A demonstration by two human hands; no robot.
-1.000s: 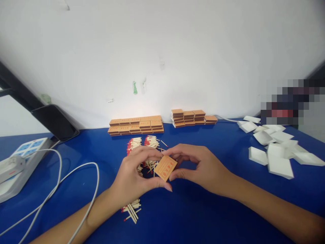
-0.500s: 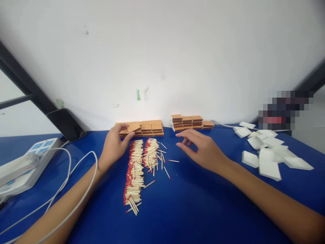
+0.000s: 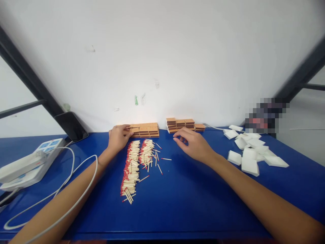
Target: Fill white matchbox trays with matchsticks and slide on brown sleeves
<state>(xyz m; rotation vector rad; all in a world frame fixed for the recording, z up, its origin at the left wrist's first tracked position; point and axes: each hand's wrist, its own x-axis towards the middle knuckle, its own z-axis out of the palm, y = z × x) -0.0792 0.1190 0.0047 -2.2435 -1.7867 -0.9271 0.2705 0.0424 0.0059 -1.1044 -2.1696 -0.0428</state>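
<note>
My left hand (image 3: 117, 137) reaches to the left end of a low stack of brown matchboxes (image 3: 146, 129) by the wall, its fingertips and thumb closed on the end matchbox (image 3: 134, 129) lying on that stack. My right hand (image 3: 194, 145) hovers over the blue table (image 3: 182, 200), fingers apart and loosely bent, holding nothing, just in front of a second stack of brown matchboxes (image 3: 183, 124). Between my hands lie a long row of red-tipped matches (image 3: 130, 169) and a looser pile of matches (image 3: 147, 151).
Several white inner trays (image 3: 250, 154) are heaped at the right. A white power strip (image 3: 29, 161) with a looping white cable (image 3: 78, 176) sits at the left, and a dark phone (image 3: 72, 126) leans against the wall. Black frame bars cross both upper corners.
Both hands let go of holding one matchbox together near me. My left hand carried it out to the left stack by the wall; my right hand moved out, empty, toward the right stack.
</note>
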